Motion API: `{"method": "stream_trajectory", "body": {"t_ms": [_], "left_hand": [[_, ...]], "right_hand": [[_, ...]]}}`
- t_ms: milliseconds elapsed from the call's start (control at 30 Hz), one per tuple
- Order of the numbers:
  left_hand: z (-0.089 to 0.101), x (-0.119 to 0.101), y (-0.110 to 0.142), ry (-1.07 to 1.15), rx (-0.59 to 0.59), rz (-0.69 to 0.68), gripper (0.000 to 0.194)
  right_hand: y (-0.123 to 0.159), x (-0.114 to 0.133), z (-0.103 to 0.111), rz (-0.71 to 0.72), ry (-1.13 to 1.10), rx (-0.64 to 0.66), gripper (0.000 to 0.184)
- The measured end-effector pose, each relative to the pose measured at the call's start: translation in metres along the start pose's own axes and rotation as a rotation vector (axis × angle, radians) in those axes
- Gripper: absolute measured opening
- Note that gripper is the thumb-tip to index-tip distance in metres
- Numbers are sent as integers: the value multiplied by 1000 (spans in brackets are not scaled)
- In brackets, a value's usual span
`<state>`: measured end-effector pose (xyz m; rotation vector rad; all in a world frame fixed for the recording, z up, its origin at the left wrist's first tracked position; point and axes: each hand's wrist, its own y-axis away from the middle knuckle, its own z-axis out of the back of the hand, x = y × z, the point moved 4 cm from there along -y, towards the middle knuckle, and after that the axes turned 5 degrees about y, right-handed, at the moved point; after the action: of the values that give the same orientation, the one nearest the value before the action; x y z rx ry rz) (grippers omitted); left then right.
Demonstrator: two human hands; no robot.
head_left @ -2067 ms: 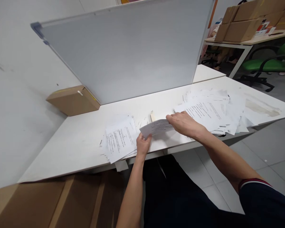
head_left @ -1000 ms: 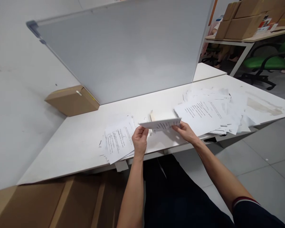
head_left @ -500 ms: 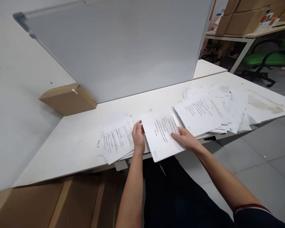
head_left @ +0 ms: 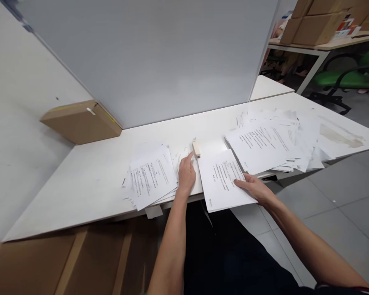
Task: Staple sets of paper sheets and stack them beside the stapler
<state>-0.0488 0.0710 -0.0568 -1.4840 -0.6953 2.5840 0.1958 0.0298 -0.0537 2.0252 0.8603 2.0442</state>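
Observation:
My right hand (head_left: 254, 189) grips the right edge of a few printed sheets (head_left: 221, 180), thumb on top. These sheets reach over the table's front edge. Just left of them, my left hand (head_left: 187, 173) has its index finger stretched out to the near end of a small cream stapler (head_left: 196, 149); whether it touches is hard to tell. Nothing is held in the left hand. A pile of printed papers (head_left: 153, 178) lies left of that hand. Another, wider pile of papers (head_left: 261, 149) spreads out to the right of the held sheets.
A large whiteboard (head_left: 160, 57) stands at the back of the white table (head_left: 89, 176). One cardboard box (head_left: 83, 123) leans near the wall, and brown cartons (head_left: 33, 262) are below the front edge. Behind on the right are a green chair (head_left: 347, 78) and stacked boxes (head_left: 313, 28).
My left hand has left the sheets' left edge and moved to the stapler, which was hidden before. My right hand has carried the sheets slightly right and toward me.

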Motion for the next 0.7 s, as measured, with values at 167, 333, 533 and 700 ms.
{"method": "stream_trajectory", "body": {"t_ms": [167, 333, 533, 700], "left_hand": [[-4, 0, 0, -175, 65, 39, 55], [-6, -4, 1, -288, 149, 87, 61], [-7, -3, 1, -330, 142, 83, 65], [-7, -4, 1, -377, 152, 64, 67]], "right_hand": [[-13, -2, -3, 46, 23, -26, 29], [-15, -1, -5, 8, 12, -24, 31], [-14, 2, -7, 26, -2, -27, 28], [-12, 5, -8, 36, -5, -31, 30]]}}
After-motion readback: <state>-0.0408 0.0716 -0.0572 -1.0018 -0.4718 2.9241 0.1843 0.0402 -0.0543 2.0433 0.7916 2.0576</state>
